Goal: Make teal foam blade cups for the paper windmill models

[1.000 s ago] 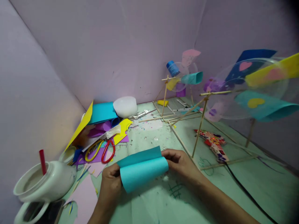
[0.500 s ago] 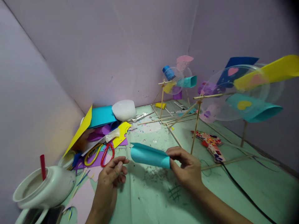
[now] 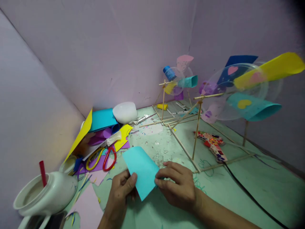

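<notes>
A piece of turquoise paper (image 3: 142,171) is held over the table between both hands, its broad face turned up and one corner pointing toward me. My left hand (image 3: 122,189) pinches its left edge, thumb on top and fingers underneath. On the right edge, my right hand (image 3: 177,184) grips the paper between thumb and fingertips. Beyond the hands, to the left, lie red-handled scissors (image 3: 110,159) and yellow-handled scissors (image 3: 95,159) among paper scraps.
At right stands a stick-framed wheel (image 3: 238,92) with coloured paper blades; a smaller one (image 3: 175,81) is behind it. A flowered glue gun (image 3: 213,144) with a black cord lies under the frame. A white pot (image 3: 54,187) sits at left, a white plastic piece (image 3: 125,112) at back.
The turquoise paper, rolled and held only by my right hand before, is now opened flatter and nearer me. My left hand has moved right and taken hold of its edge.
</notes>
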{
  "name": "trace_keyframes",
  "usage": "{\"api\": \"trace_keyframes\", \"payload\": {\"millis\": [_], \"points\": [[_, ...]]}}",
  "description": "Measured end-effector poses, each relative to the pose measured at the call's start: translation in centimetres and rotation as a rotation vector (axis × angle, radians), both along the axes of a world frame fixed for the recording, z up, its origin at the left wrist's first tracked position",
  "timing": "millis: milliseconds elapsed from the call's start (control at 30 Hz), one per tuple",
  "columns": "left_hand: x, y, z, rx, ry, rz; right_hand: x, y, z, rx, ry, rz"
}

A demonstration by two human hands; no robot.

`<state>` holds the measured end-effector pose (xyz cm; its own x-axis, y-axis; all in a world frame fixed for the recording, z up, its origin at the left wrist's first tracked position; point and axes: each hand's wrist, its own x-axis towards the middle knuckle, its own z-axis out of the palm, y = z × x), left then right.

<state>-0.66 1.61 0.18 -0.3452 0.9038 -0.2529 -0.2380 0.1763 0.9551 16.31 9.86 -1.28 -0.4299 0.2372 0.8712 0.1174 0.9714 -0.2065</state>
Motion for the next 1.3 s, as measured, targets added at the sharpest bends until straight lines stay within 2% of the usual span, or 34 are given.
{"api": "trace_keyframes", "payload": {"millis": [100, 200, 267, 400, 467, 500, 567, 633, 700, 733, 800, 933, 1000, 1067, 1133, 1167, 1233, 1300], "points": [[0.2, 0.0, -0.1, -0.03, 0.116, -0.009, -0.4, -0.3, 0.0, -0.035, -0.05, 0.069], [-0.9, -0.2, 0.4, -0.009, 0.319, 0.031, -0.6, -0.4, 0.6, -0.119, -0.036, 0.099], [-1.9, -0.6, 1.0, 0.08, 0.597, 0.029, -0.5, -0.3, 0.9, -0.219, 0.082, 0.081], [-3.0, -1.6, 1.4, 0.497, 1.396, -0.007, 0.3, 0.6, 1.0, -0.505, 0.382, -0.132], [-3.2, -1.7, 1.2, 0.62, 1.648, -0.043, 0.8, 1.2, 1.2, -0.704, 0.442, -0.201], [-3.3, -1.7, 1.0, 0.646, 1.718, -0.051, 1.1, 1.5, 1.3, -0.828, 0.437, -0.175], [-3.5, -1.4, 0.7, 0.681, 1.801, -0.073, 1.4, 2.0, 1.7, -1.09, 0.358, 0.005], [-3.8, -1.0, 0.6, 0.704, 1.866, -0.122, 1.6, 2.2, 1.9, -1.304, 0.227, 0.258], [-4.0, -0.7, 0.5, 0.705, 1.909, -0.171, 1.5, 2.2, 1.7, -1.411, 0.099, 0.45], [-3.9, -0.6, 0.5, 0.703, 1.911, -0.175, 1.3, 2.1, 1.5, -1.44, 0.044, 0.5], [-3.5, -0.6, 0.3, 0.706, 1.879, -0.136, 0.9, 1.9, 0.8, -1.462, -0.023, 0.509], [-2.5, -0.7, 0.4, 0.728, 1.788, -0.085, -0.1, 1.3, -0.2, -1.508, 0.007, 0.355], [-2.7, -0.8, 0.8, 0.683, 1.752, 0.029, -0.3, 1.3, 0.0, -1.636, 0.114, 0.283], [-3.7, -1.0, 1.3, 0.585, 1.701, 0.309, -0.3, 1.4, 0.6, -1.815, 0.274, 0.206], [-5.3, -1.2, 1.7, 0.353, 1.623, 0.603, -0.2, 1.7, 1.2, -1.929, 0.415, 0.134], [-6.1, -1.2, 1.8, 0.169, 1.589, 0.681, -0.2, 1.9, 1.4, -1.947, 0.454, 0.106], [-7.6, -1.0, 1.7, -0.21, 1.544, 0.644, -0.2, 2.0, 1.5, -1.936, 0.46, 0.081], [-8.7, -0.3, 1.4, -0.446, 1.526, 0.474, -0.2, 2.0, 1.3, -1.903, 0.424, 0.088]]}}
